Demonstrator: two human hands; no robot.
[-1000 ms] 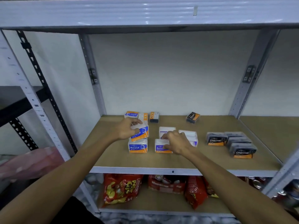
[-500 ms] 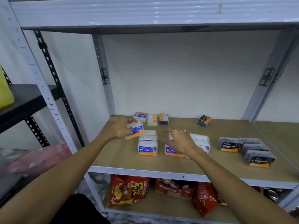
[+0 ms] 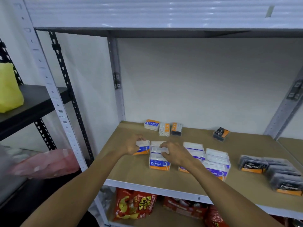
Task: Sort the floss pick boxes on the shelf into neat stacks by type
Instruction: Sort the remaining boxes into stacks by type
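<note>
On the wooden shelf point(image 3: 131, 167) my left hand point(image 3: 131, 145) grips a white "Round" floss pick box point(image 3: 144, 149) resting at the left of the group. Beside it stands a row of Round boxes point(image 3: 159, 163); my right hand point(image 3: 173, 153) lies over the row's middle box with fingers curled on its top. To the right sit purple-labelled Smooth boxes point(image 3: 216, 163). Dark Charcoal boxes point(image 3: 252, 164) are grouped at the far right. At the back lie a Round box point(image 3: 151, 125), a white box point(image 3: 164, 129), a dark box point(image 3: 176, 129) and a tilted Charcoal box point(image 3: 221, 133).
A grey metal upright point(image 3: 54, 95) frames the shelf's left side. Red snack bags point(image 3: 134, 205) fill the shelf below. A black shelf unit at the left carries a yellow bag point(image 3: 9, 89); a pink plastic bag point(image 3: 47, 163) lies lower.
My left hand has carried the Round box leftward and set it down beside the Round row. My right hand left the Smooth boxes and moved onto the Round row. The camera turned left.
</note>
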